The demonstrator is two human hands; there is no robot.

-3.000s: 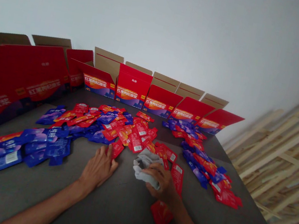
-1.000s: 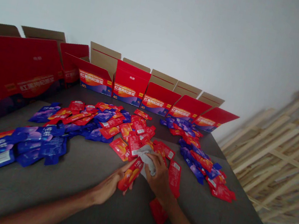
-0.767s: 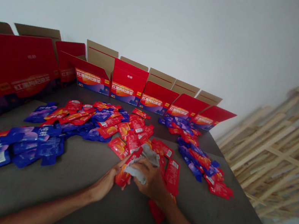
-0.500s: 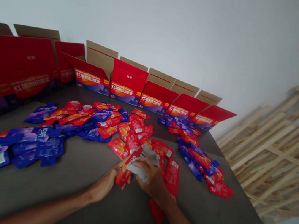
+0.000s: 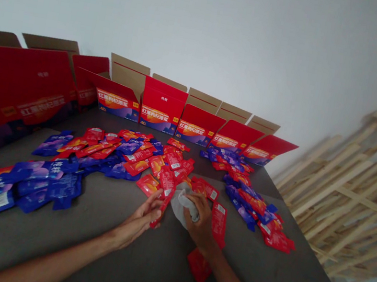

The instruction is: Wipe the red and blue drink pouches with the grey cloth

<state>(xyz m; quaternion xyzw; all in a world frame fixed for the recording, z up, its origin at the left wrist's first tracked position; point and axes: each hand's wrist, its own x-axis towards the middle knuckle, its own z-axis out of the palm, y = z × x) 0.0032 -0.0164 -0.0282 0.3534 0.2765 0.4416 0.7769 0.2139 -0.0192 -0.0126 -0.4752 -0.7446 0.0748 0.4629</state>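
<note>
Near the middle of the table, my left hand (image 5: 144,215) pinches a red pouch (image 5: 163,207), which is turned nearly edge-on. Just to its right, my right hand (image 5: 199,217) is closed on a crumpled grey-white cloth (image 5: 182,203). The cloth lies close beside the pouch; whether they touch I cannot tell. Beyond both hands spreads a mixed pile of red pouches (image 5: 167,179) and blue pouches (image 5: 129,146). More red pouches (image 5: 218,221) lie by my right hand, and one (image 5: 199,265) is partly under my right forearm.
Open red cartons (image 5: 162,107) stand in a row along the back, with a larger one (image 5: 17,96) at left. Stacked blue pouches (image 5: 45,184) lie at left, and another mixed row (image 5: 251,196) at right. A wooden rack (image 5: 358,190) stands beyond the table's right edge (image 5: 319,268).
The pouch in my left hand has turned from showing its broad face to nearly edge-on. My right hand and the cloth have moved off its face slightly to the right.
</note>
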